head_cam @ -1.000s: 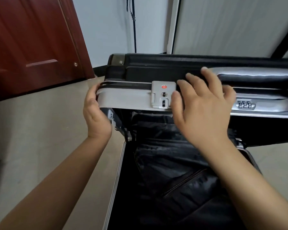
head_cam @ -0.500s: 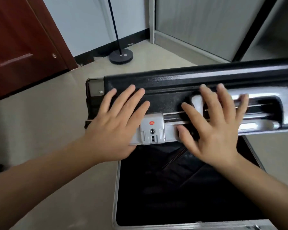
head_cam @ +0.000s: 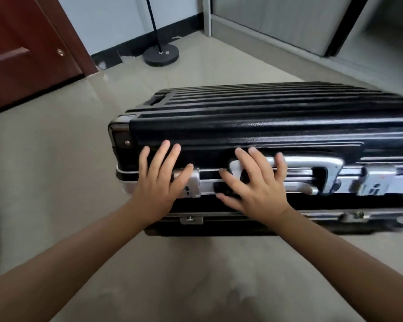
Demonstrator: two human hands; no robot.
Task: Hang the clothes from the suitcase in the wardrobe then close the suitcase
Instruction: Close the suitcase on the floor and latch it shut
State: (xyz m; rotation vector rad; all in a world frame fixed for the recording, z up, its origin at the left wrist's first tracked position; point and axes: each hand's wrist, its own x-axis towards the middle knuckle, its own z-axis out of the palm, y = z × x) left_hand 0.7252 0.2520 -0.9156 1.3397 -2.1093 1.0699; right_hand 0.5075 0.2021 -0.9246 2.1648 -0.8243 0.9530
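Two hands on one suitcase (head_cam: 265,126), black ribbed shell with silver frame, lying on a pale tiled floor (head_cam: 56,159). Change noted: half a second ago the lid stood well up with the dark lining of the lower half in plain view; now the lid (head_cam: 254,133) has swung down nearly onto the base (head_cam: 265,226), leaving only a narrow dark gap along the near edge, wider toward the right. No clothes show in that gap. Judgement: the hanging part looks done and the closing step is almost complete; the two halves are not yet seated, and the catches on the lower rim do not appear fastened. Left hand (head_cam: 158,182): fingers straight and spread, palm pressed flat on the lid's front edge over the silver lock (head_cam: 191,184), grasping nothing. Right hand (head_cam: 254,184): likewise flat and spread, fingers lying across the left end of the silver handle (head_cam: 312,168), pressing, not curled round it. Red door (head_cam: 21,47) and lamp base (head_cam: 161,55) stand well apart behind.
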